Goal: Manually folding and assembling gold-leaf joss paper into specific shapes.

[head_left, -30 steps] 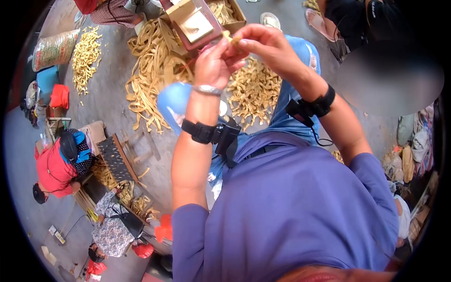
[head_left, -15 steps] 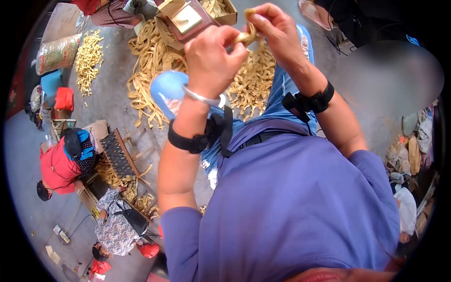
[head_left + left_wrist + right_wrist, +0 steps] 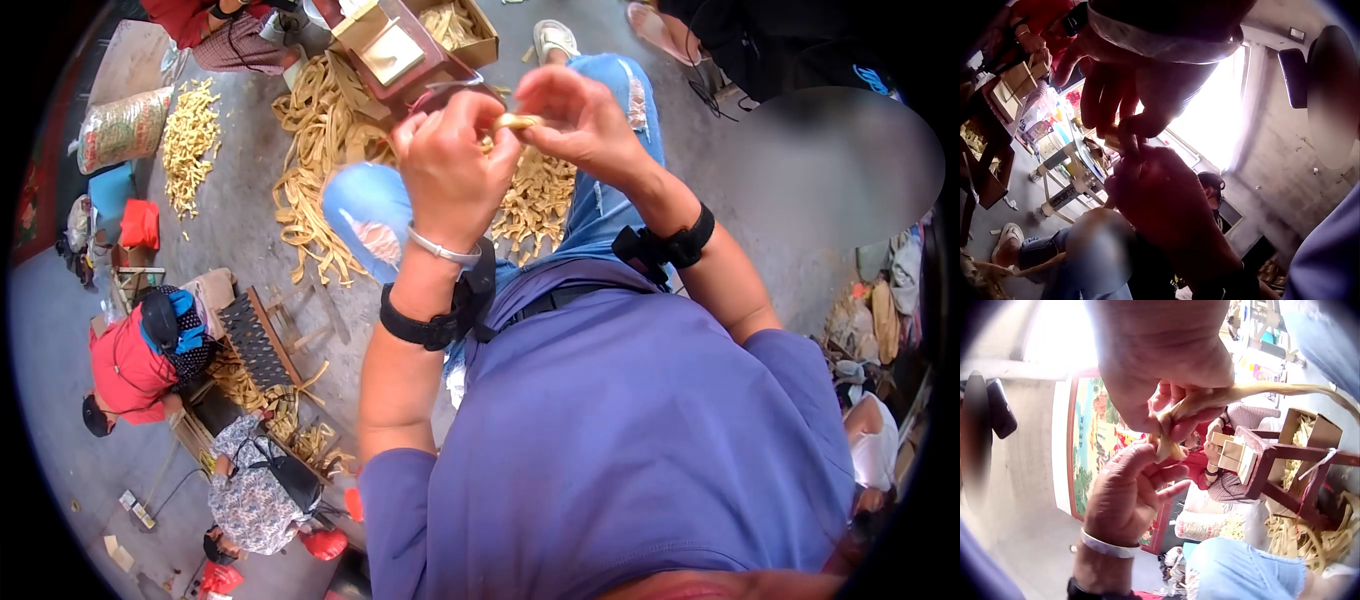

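A long, soft tan strip is looped into a knot between my two hands. In the head view its pale bend shows between the fingertips. My left hand, with a band round its wrist, pinches the short end at the knot with thumb and fingers. My right hand grips the strip on the other side of the loop, and the long tail trails away from it in the right wrist view. Both hands are held up over the lap, fingertips close together. In the left wrist view the knot is mostly hidden by dark fingers.
Long tan strips lie heaped on the floor, and short knotted pieces are piled between the knees. A dark red stool bears a wooden box. A carton holds more strips. Other people sit around.
The hands drew apart with the strip looped between them, then came together again. The left hand turned from palm up to back up. The strip's loop is now smaller.
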The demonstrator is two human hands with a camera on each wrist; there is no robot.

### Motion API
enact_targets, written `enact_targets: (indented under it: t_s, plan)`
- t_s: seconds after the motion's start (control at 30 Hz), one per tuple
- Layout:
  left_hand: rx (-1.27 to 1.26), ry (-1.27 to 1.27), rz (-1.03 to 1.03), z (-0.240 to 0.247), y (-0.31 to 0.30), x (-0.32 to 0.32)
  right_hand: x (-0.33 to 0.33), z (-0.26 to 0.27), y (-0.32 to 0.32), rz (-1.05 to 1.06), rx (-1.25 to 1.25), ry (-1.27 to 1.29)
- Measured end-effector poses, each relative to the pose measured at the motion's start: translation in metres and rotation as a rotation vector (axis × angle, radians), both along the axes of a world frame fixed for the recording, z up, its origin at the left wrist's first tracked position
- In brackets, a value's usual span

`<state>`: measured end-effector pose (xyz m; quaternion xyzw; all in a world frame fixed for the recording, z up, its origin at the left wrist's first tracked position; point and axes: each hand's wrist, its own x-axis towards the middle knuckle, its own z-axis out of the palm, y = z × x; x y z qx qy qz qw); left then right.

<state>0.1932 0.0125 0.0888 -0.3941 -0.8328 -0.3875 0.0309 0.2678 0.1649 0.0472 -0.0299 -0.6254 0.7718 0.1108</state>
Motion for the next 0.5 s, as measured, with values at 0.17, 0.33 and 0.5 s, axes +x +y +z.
enact_targets:
  t_s: [0.17, 0.33, 0.5]
  plan:
    - [0.193, -0.623, 0.027, -0.020, 0.000, 0.002, 0.007, 0.011, -0.002, 0.014, -0.143, -0.062]
    - [0.252, -0.488, 0.070, -0.023, -0.003, 0.006, 0.015, 0.010, 0.003, 0.060, -0.312, -0.095]
    - [0.302, -0.332, 0.081, -0.024, 0.000, 0.026, 0.016, 0.005, -0.008, 0.012, -0.107, -0.020]
